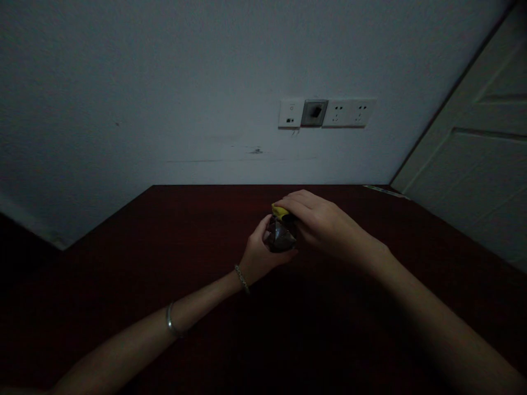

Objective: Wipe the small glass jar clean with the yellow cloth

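Note:
A small dark, glossy object with angled faces, like a glass or jar point(282, 237), is held just above the table in the middle of the view. My left hand point(260, 249) is closed around its left side and underside, with the thumb up along the edge. At its top, my right hand point(315, 216) grips a small yellow and black piece point(280, 212) from above, the fingers curled over it. The yellow piece touches or nearly touches the dark object's upper edge. Dim light hides the exact kind of both things.
The dark red-brown table point(185, 230) runs back to a pale wall point(185, 82). On the wall is a row of sockets and switches point(343, 113). A thin printed strip point(385, 191) lies at the table's back right edge, near a white panelled door point(473, 159).

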The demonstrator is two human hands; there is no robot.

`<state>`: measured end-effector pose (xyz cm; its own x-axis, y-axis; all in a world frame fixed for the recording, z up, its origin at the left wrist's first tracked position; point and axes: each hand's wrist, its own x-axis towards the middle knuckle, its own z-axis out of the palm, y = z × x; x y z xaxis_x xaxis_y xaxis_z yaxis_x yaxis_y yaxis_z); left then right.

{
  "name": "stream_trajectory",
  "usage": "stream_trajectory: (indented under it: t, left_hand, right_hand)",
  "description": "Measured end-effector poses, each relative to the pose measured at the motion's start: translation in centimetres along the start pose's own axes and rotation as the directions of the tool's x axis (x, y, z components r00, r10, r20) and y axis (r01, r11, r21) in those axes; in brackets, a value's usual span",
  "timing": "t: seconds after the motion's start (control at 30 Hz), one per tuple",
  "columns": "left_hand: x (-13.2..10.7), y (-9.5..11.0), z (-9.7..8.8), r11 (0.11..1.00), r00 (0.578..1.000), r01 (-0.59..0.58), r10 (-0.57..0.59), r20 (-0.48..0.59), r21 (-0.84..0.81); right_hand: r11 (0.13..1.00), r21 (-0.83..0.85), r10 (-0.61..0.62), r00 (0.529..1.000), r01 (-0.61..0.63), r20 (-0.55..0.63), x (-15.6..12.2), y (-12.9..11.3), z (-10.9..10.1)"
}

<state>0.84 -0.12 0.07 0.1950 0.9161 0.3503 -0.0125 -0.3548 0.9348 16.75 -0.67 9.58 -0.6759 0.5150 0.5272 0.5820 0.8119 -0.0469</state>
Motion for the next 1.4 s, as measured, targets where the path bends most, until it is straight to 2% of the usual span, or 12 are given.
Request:
stream_trajectory:
  t: [0.13, 0.4, 0.63, 0.87, 0.97, 1.1, 1.27, 1.4]
  left_hand:
    - [0.1, 0.1, -0.1, 1.0, 1.0, -0.018, 0.018, 0.02, 0.004]
    - [0.6, -0.3, -0.1, 0.997, 1.0, -0.001, 0.0, -0.02, -0.08]
    - [1.0, -0.8, -0.5, 0.996, 0.993, -0.016, 0.006, -0.115, -0.091]
    - [-0.1, -0.6, -0.2, 0.999, 0.999, -0.045, 0.044, -0.031, -0.028]
    - [-0.6, -0.5, -0.1, 0.998, 0.998, -0.06, 0.06, 0.009, 0.029]
    - [-0.6, -0.5, -0.1, 0.995, 0.996, -0.091, 0.09, 0.01, 0.048]
    - [-0.1, 0.0, 0.0, 0.999, 1.0, -0.022, 0.021, -0.005, -0.038]
    - [0.3, 0.2, 0.1, 0.996, 0.998, 0.032, -0.035, -0.045, -0.078]
  right_hand:
    - [0.997, 0.057, 0.044, 0.997, -0.047, 0.057, 0.0, -0.1, 0.3]
    - [0.996, 0.09, 0.007, 0.996, -0.015, 0.087, -0.2, -0.7, -0.3]
    - [0.985, 0.168, 0.008, 0.985, -0.037, 0.17, -0.2, -2.0, -0.9]
    - [0.988, 0.148, 0.037, 0.999, -0.038, 0.012, -0.4, 0.1, -1.1]
    - [0.987, 0.142, 0.066, 0.997, -0.07, 0.034, -0.4, 0.7, -0.8]
    - [0.986, 0.153, 0.063, 0.997, -0.069, 0.042, -0.4, 0.6, -0.6]
    - [0.988, 0.156, 0.007, 1.0, -0.01, 0.02, -0.4, 0.2, -0.6]
    - [0.988, 0.153, -0.002, 0.999, -0.006, 0.051, -0.4, -0.1, -0.7]
